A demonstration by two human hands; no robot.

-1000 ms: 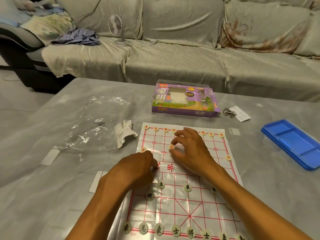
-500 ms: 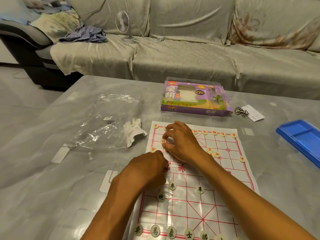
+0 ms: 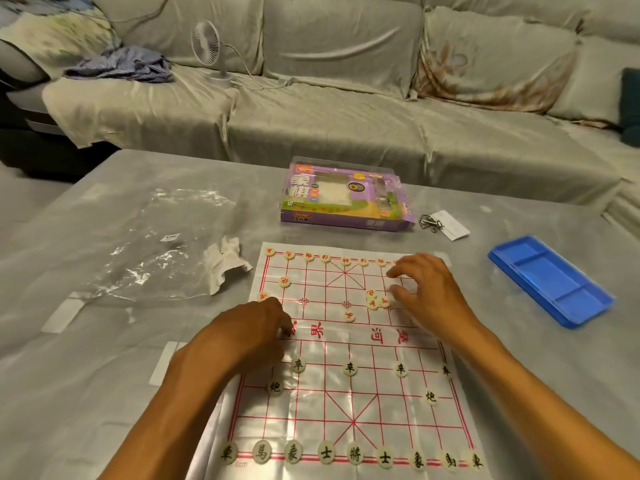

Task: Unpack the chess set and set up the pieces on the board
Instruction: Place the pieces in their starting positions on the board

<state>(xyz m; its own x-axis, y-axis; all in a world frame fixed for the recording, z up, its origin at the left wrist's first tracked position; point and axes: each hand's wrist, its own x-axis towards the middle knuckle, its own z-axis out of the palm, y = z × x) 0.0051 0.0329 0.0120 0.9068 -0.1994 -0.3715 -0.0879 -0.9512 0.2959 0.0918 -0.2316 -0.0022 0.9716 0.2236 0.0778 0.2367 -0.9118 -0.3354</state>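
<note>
**Both hands over the far half of the xiangqi board**

The paper xiangqi board [image 3: 346,358] lies flat on the grey table [image 3: 86,375], and everything below is placed from it. Black-lettered pieces [image 3: 355,453] fill its near edge row, with two cannons and a row of soldiers in front of them. Red-lettered pieces [image 3: 325,258] line the far edge; a loose cluster of red pieces [image 3: 375,299] sits right of the board's centre.

The left hand [image 3: 249,330] rests at the board's left edge by the river, fingers curled downward; whether they pinch a piece cannot be told. The right hand [image 3: 426,292] hovers over the far right corner, fingers spread and bent, thumb just beside the cluster, holding nothing visible.

Beyond the board stands the purple chess box [image 3: 346,202]. Left of it lie a crumpled tissue [image 3: 225,268] and a clear plastic bag [image 3: 156,251]; right, a blue tray [image 3: 550,280].
</note>
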